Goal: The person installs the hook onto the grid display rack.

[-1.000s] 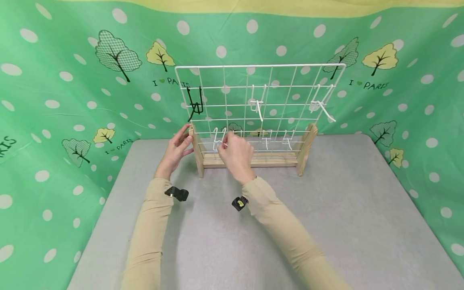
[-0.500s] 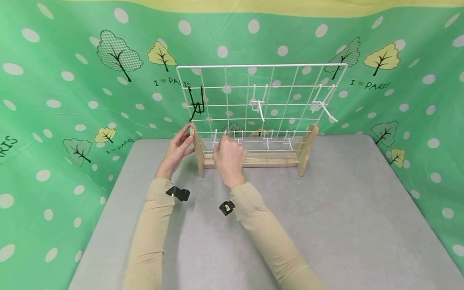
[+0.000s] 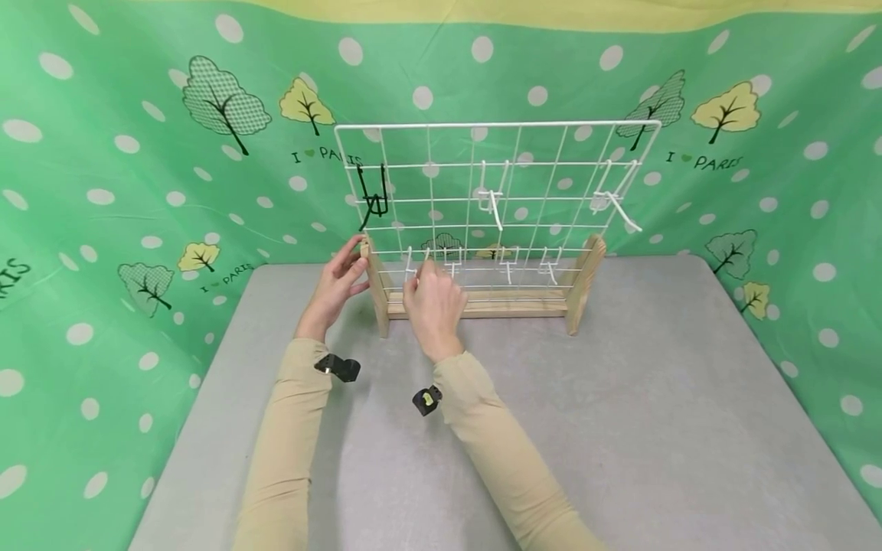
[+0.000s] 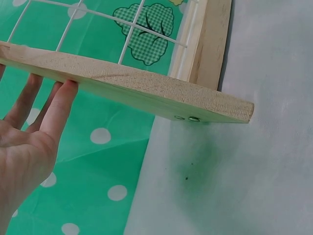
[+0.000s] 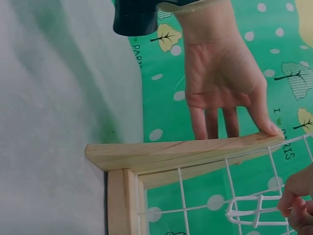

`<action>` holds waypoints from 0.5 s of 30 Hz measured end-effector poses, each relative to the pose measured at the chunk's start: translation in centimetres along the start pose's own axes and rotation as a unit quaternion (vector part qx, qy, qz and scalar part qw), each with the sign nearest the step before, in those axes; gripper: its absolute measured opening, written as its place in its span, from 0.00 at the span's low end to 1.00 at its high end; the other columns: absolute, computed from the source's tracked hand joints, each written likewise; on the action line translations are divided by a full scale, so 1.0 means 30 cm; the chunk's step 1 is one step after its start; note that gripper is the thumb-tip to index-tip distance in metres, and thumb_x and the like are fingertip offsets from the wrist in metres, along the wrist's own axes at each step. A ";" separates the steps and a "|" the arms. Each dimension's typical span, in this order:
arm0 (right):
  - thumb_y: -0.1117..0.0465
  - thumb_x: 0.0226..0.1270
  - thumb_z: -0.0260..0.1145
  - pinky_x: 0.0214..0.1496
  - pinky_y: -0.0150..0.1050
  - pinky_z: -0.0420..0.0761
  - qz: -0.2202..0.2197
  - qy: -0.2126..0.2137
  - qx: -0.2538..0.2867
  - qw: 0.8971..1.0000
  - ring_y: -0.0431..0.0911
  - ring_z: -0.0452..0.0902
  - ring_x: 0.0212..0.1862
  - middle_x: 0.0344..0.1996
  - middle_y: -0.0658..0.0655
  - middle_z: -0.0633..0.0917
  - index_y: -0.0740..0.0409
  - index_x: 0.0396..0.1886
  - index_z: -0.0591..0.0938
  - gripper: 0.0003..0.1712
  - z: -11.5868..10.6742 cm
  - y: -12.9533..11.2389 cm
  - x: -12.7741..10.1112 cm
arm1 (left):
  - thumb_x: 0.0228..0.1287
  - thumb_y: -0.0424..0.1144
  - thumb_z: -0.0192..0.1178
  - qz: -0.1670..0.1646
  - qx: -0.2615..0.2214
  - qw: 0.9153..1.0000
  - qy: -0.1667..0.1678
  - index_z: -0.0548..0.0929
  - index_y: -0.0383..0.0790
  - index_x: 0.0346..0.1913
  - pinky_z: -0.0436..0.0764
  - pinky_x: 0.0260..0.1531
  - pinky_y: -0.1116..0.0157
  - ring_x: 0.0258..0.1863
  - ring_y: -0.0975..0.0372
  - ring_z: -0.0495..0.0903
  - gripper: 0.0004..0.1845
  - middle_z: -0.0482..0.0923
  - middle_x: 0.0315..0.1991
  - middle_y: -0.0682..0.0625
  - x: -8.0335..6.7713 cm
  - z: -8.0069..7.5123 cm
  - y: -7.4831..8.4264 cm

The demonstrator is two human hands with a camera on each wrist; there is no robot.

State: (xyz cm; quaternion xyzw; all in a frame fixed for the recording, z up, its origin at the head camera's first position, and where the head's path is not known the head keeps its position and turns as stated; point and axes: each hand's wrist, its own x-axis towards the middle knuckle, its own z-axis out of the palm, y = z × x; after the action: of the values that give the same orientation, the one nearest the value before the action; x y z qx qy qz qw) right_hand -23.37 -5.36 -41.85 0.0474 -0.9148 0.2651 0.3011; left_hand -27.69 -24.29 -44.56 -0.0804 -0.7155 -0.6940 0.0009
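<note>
A white wire grid rack (image 3: pixel 544 124) stands upright between wooden side posts. My left hand (image 3: pixel 332 295) holds the left post (image 3: pixel 377 295); in the right wrist view its thumb lies on the front edge and its other fingers go behind the post. My right hand (image 3: pixel 436 306) pinches a white wire hook (image 5: pixel 257 210) hung low on the left of the grid. In the head view that hand covers most of the hook. Only the curled fingers (image 5: pixel 298 196) of the right hand show in the right wrist view, right at the hook's end.
A black hook (image 3: pixel 374 200) hangs at the grid's upper left. Two larger white hooks, one in the upper middle (image 3: pixel 491 200) and one at the upper right (image 3: pixel 609 200), and several small ones hang lower. Grey table (image 3: pixel 661 398); green dotted cloth (image 3: pixel 772 184) behind.
My right hand has shifted slightly left and down at the lower left hook, its forearm swinging left. The left hand stays at the post.
</note>
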 end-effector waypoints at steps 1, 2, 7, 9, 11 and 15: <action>0.65 0.55 0.69 0.13 0.37 0.68 -0.001 0.002 -0.001 1.000 0.46 0.72 0.16 0.16 0.51 0.79 0.57 0.23 0.79 0.06 0.002 0.001 -0.003 | 0.74 0.44 0.52 0.000 0.001 1.000 0.000 0.58 0.52 0.75 0.72 0.59 0.45 0.67 0.48 0.61 0.30 0.58 0.70 0.37 0.000 0.000 0.000; 0.65 0.55 0.69 0.13 0.37 0.68 -0.002 0.005 -0.002 1.000 0.46 0.73 0.16 0.16 0.51 0.79 0.56 0.23 0.79 0.06 0.005 0.003 -0.006 | 0.74 0.44 0.52 0.000 0.002 1.000 0.001 0.59 0.52 0.75 0.71 0.59 0.45 0.67 0.48 0.61 0.30 0.58 0.70 0.36 -0.001 -0.001 0.000; 0.64 0.56 0.67 0.15 0.39 0.70 -0.014 0.015 0.035 0.999 0.46 0.74 0.18 0.17 0.50 0.79 0.56 0.25 0.79 0.04 0.018 0.019 -0.029 | 0.75 0.43 0.51 0.002 0.002 1.000 0.002 0.58 0.52 0.75 0.71 0.59 0.45 0.68 0.47 0.60 0.29 0.57 0.70 0.36 -0.005 -0.001 0.000; 0.65 0.56 0.66 0.16 0.39 0.70 -0.015 0.017 0.064 0.998 0.45 0.73 0.18 0.18 0.50 0.79 0.57 0.27 0.80 0.02 0.025 0.027 -0.041 | 0.75 0.43 0.51 0.002 0.001 1.000 0.001 0.58 0.52 0.76 0.71 0.59 0.45 0.68 0.47 0.60 0.30 0.57 0.70 0.37 -0.007 0.000 0.000; 0.64 0.56 0.65 0.16 0.38 0.70 -0.012 0.016 0.089 0.996 0.44 0.72 0.18 0.18 0.49 0.79 0.58 0.29 0.82 0.02 0.030 0.035 -0.053 | 0.75 0.43 0.51 0.002 -0.001 1.000 0.000 0.58 0.51 0.76 0.72 0.59 0.45 0.68 0.48 0.60 0.30 0.58 0.70 0.37 -0.007 0.001 0.001; 0.61 0.56 0.64 0.16 0.36 0.69 0.001 0.005 0.106 0.994 0.42 0.70 0.18 0.18 0.48 0.79 0.59 0.35 0.85 0.08 0.037 0.045 -0.070 | 0.75 0.43 0.51 0.003 -0.003 1.000 -0.001 0.58 0.51 0.76 0.72 0.59 0.46 0.68 0.48 0.60 0.30 0.58 0.71 0.38 -0.005 0.000 0.000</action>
State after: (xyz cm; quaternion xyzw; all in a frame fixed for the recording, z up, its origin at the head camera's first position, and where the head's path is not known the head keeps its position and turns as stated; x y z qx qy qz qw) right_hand -22.57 -4.94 -44.43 0.0770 -0.8803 0.3607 0.2984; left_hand -27.53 -24.30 -44.59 -0.0833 -0.7133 -0.6959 0.0021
